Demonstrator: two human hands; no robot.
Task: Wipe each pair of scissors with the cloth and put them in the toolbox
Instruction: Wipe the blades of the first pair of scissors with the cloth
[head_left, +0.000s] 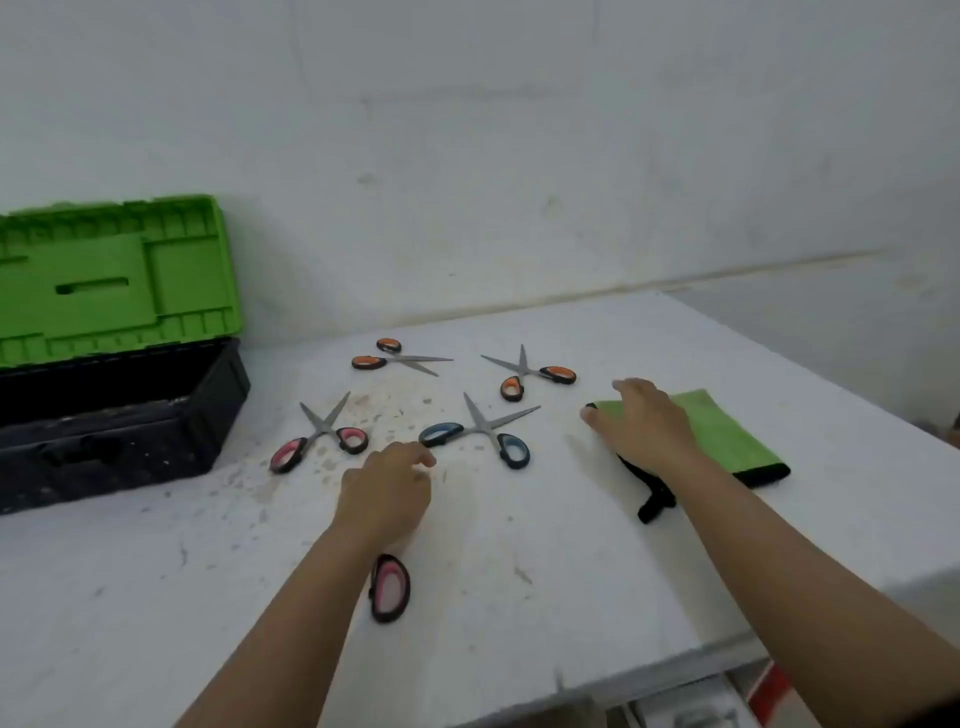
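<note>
Toolbox (119, 410): black body, bright green lid (114, 275). Scissors, all grey blades: two orange/black handles (387, 356) (540, 374), two pink/black (322, 436) (389, 587), one blue/black (478, 434). Cloth (727, 436): light green, black edging. Table (571, 571): white with brownish speckled stains. Wall (519, 156): off-white.

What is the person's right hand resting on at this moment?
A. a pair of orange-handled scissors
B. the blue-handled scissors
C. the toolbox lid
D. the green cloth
D: the right hand lies with fingers spread flat on the green cloth, while the blue-handled scissors and the open toolbox sit apart from it, farther left on the table.
</note>
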